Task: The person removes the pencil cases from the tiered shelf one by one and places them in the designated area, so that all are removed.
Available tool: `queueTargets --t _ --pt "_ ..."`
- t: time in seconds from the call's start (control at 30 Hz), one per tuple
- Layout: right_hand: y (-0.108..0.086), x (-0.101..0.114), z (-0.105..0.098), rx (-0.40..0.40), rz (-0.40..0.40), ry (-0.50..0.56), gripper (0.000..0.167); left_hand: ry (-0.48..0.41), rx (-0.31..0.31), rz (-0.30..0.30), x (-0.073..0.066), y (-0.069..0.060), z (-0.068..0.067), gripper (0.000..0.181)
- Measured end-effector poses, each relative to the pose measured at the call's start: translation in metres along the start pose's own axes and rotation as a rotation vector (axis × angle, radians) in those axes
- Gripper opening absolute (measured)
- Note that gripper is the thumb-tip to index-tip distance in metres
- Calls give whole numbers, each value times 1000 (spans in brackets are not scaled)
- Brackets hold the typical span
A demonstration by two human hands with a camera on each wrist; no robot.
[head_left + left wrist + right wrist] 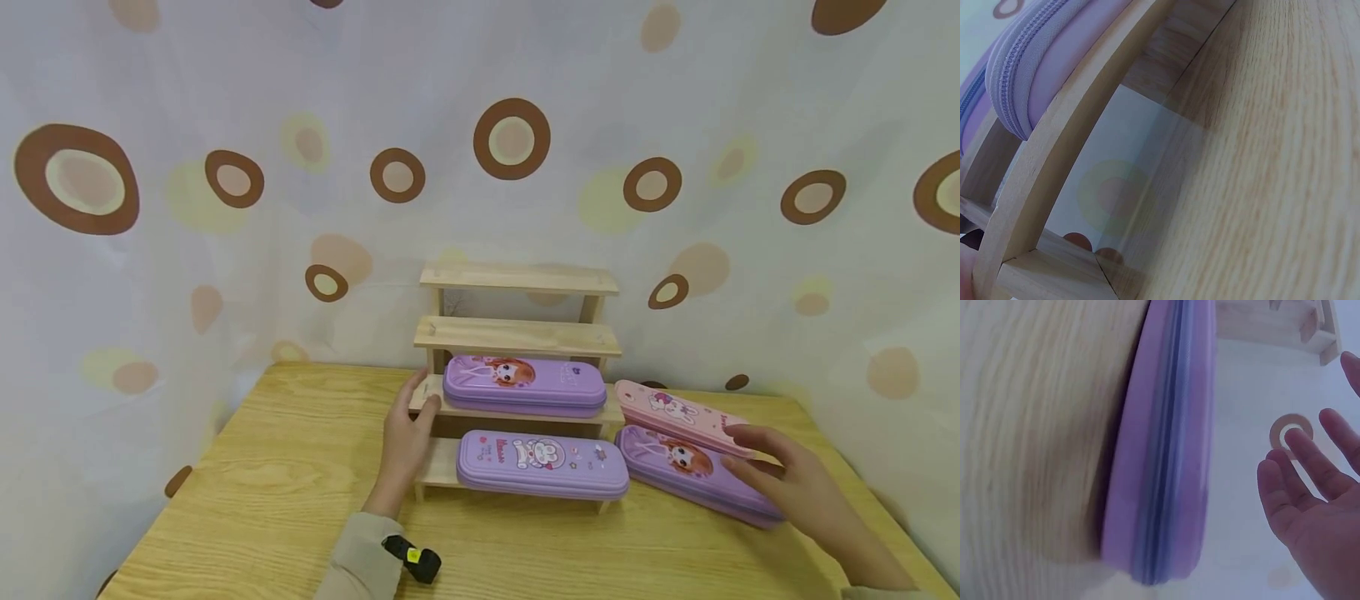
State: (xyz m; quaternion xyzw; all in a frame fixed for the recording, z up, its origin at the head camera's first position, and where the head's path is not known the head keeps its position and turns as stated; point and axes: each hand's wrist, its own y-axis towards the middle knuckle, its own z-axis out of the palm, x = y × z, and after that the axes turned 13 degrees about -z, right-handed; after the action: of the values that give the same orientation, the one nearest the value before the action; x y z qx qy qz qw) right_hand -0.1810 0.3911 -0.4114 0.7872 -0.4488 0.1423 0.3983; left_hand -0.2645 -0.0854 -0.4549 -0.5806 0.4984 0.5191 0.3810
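A stepped wooden rack [517, 335] stands on the table, a pencil case on each of its two lowest steps. The lowest bears a lilac case [542, 463] with a bunny; above it lies a purple case [525, 385] with a red-haired girl. My left hand [405, 437] rests against the rack's left end, thumb near the second step, other fingertips hidden. Right of the rack, a second purple girl case [697, 471] lies on the table, with a pink bunny case [678, 414] just behind it. My right hand [798, 479] hovers at their right ends, fingers parted; contact is unclear.
The rack's two upper steps [517, 277] rise at the back. A patterned sheet [450, 67] hangs behind the wood-grain table [247, 475]. A black strap device [414, 558] sits at my left sleeve.
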Motion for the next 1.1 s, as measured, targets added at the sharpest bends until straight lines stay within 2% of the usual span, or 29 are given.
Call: queueTargets --t 0.23,0.5,0.8,1.1 --pt "17 15 16 -35 -117 37 39 3 3 -2 0 -1 0 49" --pt "34 30 35 -12 -83 137 39 -2 8 0 2 1 0 49" --pt "62 46 57 -46 -224 162 44 1 7 7 0 2 0 49" --pt "79 56 75 -42 -228 191 49 -9 11 -4 -1 0 0 49"
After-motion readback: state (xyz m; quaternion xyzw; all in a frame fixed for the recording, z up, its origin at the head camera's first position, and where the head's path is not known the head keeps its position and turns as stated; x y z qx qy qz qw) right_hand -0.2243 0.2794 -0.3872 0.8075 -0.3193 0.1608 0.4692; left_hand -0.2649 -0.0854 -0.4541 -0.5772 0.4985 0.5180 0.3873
